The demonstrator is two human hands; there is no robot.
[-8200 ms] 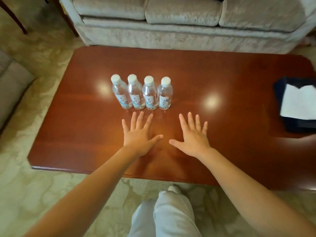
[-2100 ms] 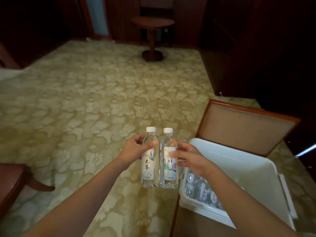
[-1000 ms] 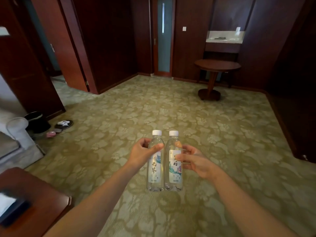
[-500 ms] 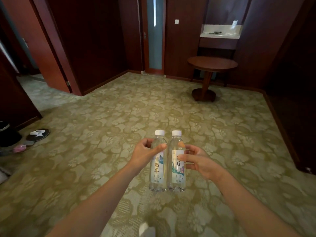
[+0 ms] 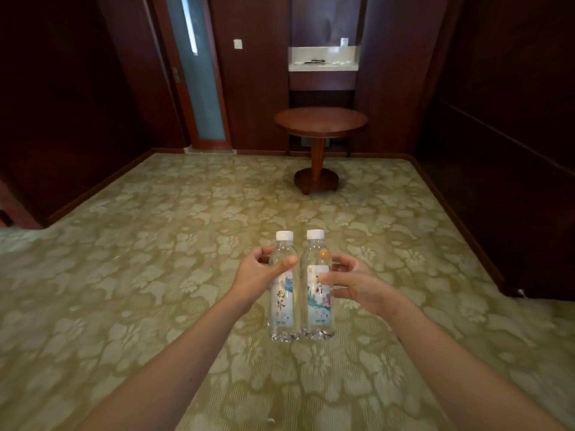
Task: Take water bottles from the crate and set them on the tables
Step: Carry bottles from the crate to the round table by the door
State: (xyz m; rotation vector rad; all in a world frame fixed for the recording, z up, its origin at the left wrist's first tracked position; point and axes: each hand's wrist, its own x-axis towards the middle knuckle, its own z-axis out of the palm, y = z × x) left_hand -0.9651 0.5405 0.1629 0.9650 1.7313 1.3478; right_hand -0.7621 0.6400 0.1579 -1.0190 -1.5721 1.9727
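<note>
Left hand (image 5: pixel 256 275) grips the left clear plastic water bottle (image 5: pixel 283 306), which has a white screw cap. The thumb lies across the front just under the shoulder, and the other fingers (image 5: pixel 263 251) curl round the far side.

Right hand (image 5: pixel 361 289) grips the right clear plastic water bottle (image 5: pixel 318 306), same white cap. The thumb is on the top of the label and the fingers wrap behind.

Both bottles are upright, side by side, caps level. The bodies are touching or as good as; can't tell which. They hang in the air in front of the person, over the green-beige floral carpet (image 5: pixel 140 244), resting on nothing.

The labels are pale with blue-green print and dark characters, not readable. An orange spot shows through the shoulder of the right bottle; can't tell what it is.

The round dark-red wooden pedestal table (image 5: pixel 320 121) stands well apart from the bottles, straight ahead, close to the far wall. Its base sits on the carpet near the far edge.

Behind the table is a niche with a white shelf (image 5: pixel 323 67); the items on it are too small to tell. Left of the niche are a wooden door with a frosted glass panel (image 5: pixel 199 73) and a white wall switch (image 5: pixel 238 44). The walls are dark wood panelling on both sides.
</note>
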